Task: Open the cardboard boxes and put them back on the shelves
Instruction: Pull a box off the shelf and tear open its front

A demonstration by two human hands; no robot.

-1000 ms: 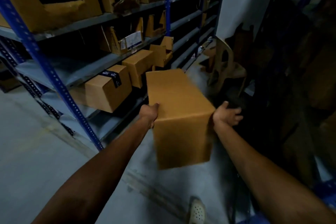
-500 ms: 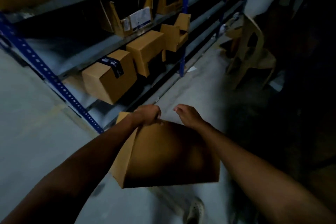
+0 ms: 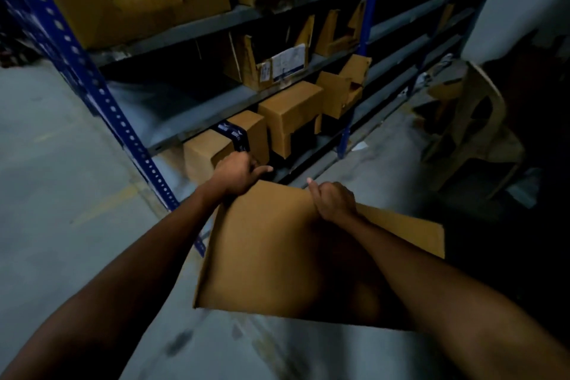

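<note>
A plain brown cardboard box (image 3: 271, 256) is held low in front of me, above the floor, its broad face turned up. My left hand (image 3: 236, 174) grips the box's far left corner, fingers curled over the edge. My right hand (image 3: 331, 200) grips the far edge near the middle, thumb up. On the low shelf (image 3: 160, 120) behind sit a closed box with black tape (image 3: 222, 145), a box with a cut-out front (image 3: 290, 117) and an opened one (image 3: 342, 92).
Blue perforated uprights (image 3: 101, 95) frame the grey shelving at left. Upper shelves hold torn open boxes (image 3: 129, 6). A beige plastic chair (image 3: 475, 139) stands at right on the grey concrete floor (image 3: 55, 194). The far right is dark.
The box has come down and been turned from upright at arm's length to flat and close to me. Both hands moved from its sides to its far edge. My view swung toward the shelves.
</note>
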